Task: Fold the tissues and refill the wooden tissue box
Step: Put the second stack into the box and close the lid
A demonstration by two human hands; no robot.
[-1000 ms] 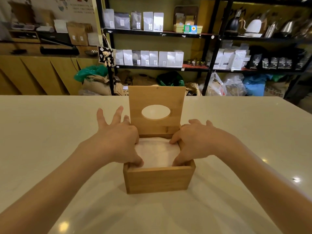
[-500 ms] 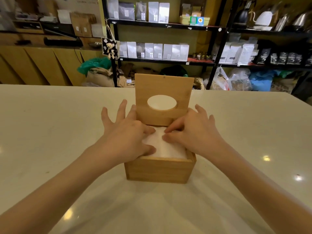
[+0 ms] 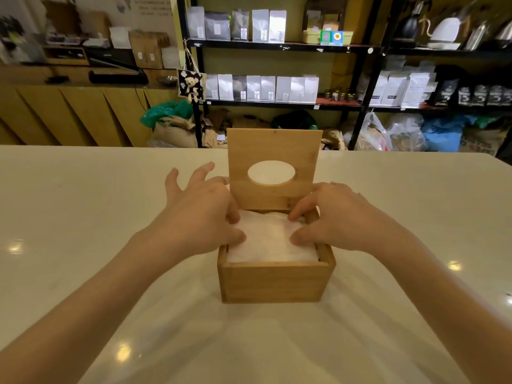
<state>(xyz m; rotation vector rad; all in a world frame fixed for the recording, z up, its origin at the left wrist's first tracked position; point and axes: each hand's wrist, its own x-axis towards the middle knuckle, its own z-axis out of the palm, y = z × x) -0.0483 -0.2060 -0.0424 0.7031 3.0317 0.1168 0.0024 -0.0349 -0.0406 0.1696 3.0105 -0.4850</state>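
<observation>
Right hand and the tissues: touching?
Touching. Head view shows the right hand with thumb and fingers pressed onto the white tissues inside the open box, no gap visible.

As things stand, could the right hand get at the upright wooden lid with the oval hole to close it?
Probably yes. The right hand rests on the white tissues, just in front of the upright wooden lid; nothing lies between.

Square wooden tissue box [image 3: 275,281] on pale glossy desk [image 3: 83,217], hinged lid with oval opening [image 3: 273,167] upright. Left hand [image 3: 203,214] and right hand [image 3: 332,217] press white folded tissues [image 3: 270,242] inside box.
</observation>
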